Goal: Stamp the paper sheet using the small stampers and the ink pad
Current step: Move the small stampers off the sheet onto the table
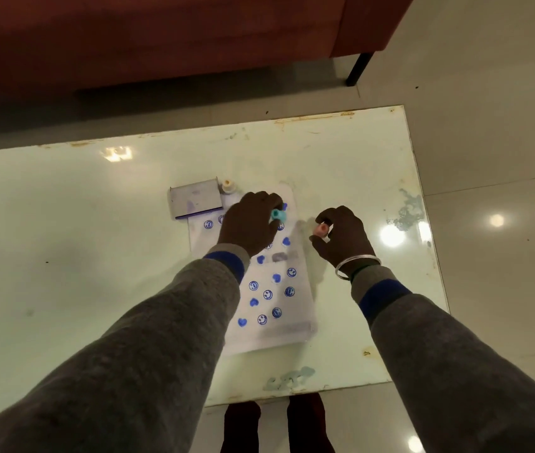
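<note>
A white paper sheet (289,328) lies on the glass table, covered with several blue heart and smiley prints. My left hand (246,223) is over the sheet's far part and pinches a small teal stamper (277,215). My right hand (344,237) is just right of the sheet and pinches a small pink stamper (321,229). The ink pad (195,199), its case open, sits at the sheet's far left corner. A third small stamper with an orange top (226,186) stands upright next to the pad.
The pale glass table (96,256) has chipped patches near its right edge (406,214) and front edge. A dark red sofa (161,44) with a black leg stands beyond the table. My feet (276,426) show below the front edge.
</note>
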